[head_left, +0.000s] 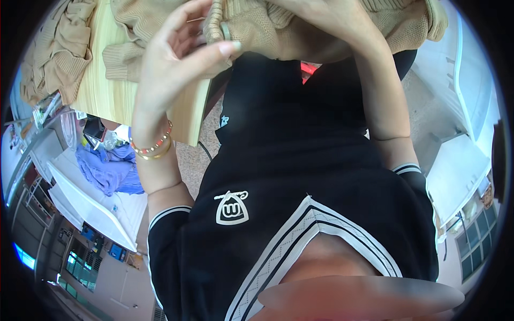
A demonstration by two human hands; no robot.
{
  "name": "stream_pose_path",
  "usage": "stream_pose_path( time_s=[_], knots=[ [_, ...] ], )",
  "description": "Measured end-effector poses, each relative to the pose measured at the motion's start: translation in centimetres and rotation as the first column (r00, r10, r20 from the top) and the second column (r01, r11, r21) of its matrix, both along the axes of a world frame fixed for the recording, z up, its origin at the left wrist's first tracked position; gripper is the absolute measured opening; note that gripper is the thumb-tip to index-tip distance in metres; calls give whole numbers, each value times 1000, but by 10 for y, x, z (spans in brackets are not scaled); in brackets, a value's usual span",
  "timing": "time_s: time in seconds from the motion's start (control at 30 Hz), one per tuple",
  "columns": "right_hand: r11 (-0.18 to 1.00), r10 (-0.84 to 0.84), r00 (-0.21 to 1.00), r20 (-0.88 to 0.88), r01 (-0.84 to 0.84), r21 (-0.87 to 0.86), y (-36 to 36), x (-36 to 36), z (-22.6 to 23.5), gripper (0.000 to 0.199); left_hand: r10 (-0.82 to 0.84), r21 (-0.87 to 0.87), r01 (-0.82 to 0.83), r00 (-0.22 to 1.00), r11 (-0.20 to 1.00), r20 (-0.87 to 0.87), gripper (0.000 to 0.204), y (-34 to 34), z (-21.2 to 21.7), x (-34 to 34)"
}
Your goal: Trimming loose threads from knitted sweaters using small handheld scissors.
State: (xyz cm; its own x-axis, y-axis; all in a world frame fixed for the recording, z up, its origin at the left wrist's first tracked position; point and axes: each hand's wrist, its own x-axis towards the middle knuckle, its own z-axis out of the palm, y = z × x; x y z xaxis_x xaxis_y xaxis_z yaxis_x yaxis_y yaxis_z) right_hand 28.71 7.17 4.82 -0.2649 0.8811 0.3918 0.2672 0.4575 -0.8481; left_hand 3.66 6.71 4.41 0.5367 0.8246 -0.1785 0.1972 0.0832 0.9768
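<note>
A tan knitted garment (267, 35) with a thick ribbed edge is bunched at the top of the view, above my lap. My left hand (179, 56) is at its left side, with the ribbed edge between the thumb and the curled fingers. The thumb points right across the knit, beside a small pale greenish strip. Over the garment's upper part reaches my right hand (326, 13); its fingers are cut off by the upper rim, so their grip is hidden.
More tan knitwear (56, 53) lies heaped at the far left on a light wooden table (107, 93), whose corner is by my left forearm. A white surface at the left carries a blue-purple cloth (107, 168). White panels (460, 166) stand at the right.
</note>
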Motion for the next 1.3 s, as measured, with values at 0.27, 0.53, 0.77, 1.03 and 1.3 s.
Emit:
stream_pose_path(
  time_s=[0.27,0.53,0.77,1.03,1.3],
  knots=[
    [992,-101,990,102,108,-70,6,-1,-11,33,337,428,-211,910,879,-243,39,-25,-12,-10],
    [911,39,997,-61,-60,-408,-14,17,8,15,281,-140,-251,924,958,261,42,2,24,-26],
    [862,-138,975,-172,32,-506,-36,50,34,10,106,288,-142,985,947,135,35,7,31,5],
    [832,-166,984,-64,105,-545,-44,44,18,13,219,413,-151,968,898,-122,21,4,0,27],
    [959,-214,913,347,264,-104,-51,22,33,35,274,777,22,929,629,-248,9,9,-19,25]
  ],
)
